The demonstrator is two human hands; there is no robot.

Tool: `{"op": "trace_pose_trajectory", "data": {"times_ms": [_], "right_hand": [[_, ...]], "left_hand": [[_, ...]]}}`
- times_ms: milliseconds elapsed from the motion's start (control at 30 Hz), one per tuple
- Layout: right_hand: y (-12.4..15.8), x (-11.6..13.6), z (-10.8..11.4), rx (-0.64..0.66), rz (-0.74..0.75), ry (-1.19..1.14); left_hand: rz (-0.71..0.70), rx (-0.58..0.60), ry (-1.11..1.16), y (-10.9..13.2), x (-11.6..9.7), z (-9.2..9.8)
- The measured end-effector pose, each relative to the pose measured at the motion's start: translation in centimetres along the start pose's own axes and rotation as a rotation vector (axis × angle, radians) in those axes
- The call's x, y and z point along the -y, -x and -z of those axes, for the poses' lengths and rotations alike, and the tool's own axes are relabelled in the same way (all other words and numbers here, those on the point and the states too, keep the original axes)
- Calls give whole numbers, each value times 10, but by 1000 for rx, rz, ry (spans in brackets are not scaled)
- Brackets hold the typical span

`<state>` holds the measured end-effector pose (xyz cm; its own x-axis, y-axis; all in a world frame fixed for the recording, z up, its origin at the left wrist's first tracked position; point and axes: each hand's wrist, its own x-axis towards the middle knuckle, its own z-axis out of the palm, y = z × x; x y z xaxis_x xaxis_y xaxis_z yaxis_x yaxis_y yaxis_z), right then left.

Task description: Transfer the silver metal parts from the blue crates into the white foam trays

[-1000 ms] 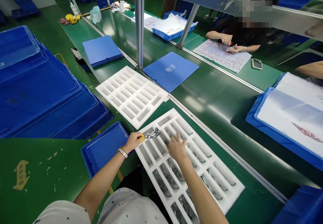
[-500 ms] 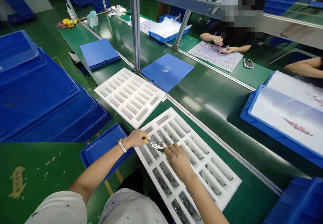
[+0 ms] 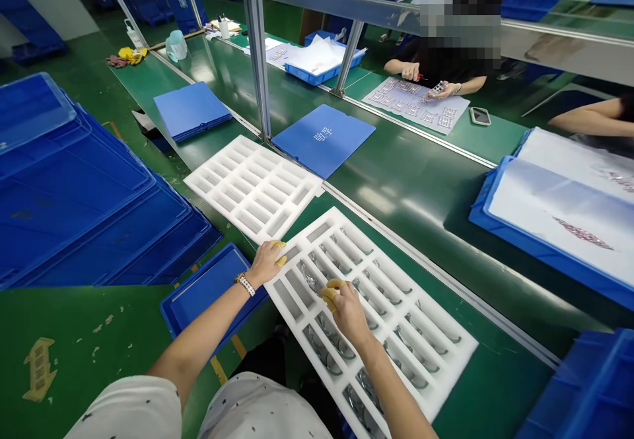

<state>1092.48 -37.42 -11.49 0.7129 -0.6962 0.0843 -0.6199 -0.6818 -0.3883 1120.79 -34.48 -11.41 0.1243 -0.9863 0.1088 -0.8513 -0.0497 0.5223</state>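
Note:
A white foam tray [image 3: 448,381] with rows of slots lies in front of me, many slots holding shiny, curved, glass-like pieces. One such shiny curved piece [image 3: 310,276] rests in a slot between my hands. My left hand [image 3: 267,264] is at the tray's left edge, yellow covers on its fingertips, thumb and finger apart and nothing between them. Over the middle of the tray is my right hand [image 3: 348,310], also with yellow fingertip covers; its bent fingers are parted and appear to hold nothing. It hides some slots beneath it.
Beyond the tray lies a second white foam tray [image 3: 255,188] with bare slots. Blue sheets [image 3: 324,138] lie behind it. Stacked blue bins [image 3: 74,188] stand at left, a blue tray [image 3: 212,294] below. Across the bench, a person's hands [image 3: 443,89] work over small parts.
The shiny curved piece, held between both hands before, now sits in a tray slot. Both hands have let go; the left has drawn back slightly to the upper left.

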Motion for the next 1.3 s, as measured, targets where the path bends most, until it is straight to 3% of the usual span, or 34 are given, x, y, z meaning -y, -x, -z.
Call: {"op": "trace_pose_trajectory", "data": {"times_ms": [200,433,533,733,900,1000,1067,1200,1300], "right_hand": [[8,-15,-8,45,-74,-70],[7,-18,-5,204,41,75],[-4,-12,0,302,65,131],[-31,13,1,433,-43,210],[-23,35,13,376,-66,215],[14,38,39,279,5,176],[53,36,72,206,21,147],[169,13,172,-54,-131,156],[272,-42,249,-247,-418,274]], "left_hand": [[131,-26,-83,35,-3,-32],[160,-17,-138,56,-7,-37],[116,-38,-122,55,-12,-32],[-168,28,-116,38,-39,-31],[-130,75,-256,25,-55,-40],[-105,100,-355,19,-54,-46],[-86,93,-391,14,-49,-53],[-81,21,-265,7,-34,-67],[-25,-44,-54,8,-25,-67]]}}
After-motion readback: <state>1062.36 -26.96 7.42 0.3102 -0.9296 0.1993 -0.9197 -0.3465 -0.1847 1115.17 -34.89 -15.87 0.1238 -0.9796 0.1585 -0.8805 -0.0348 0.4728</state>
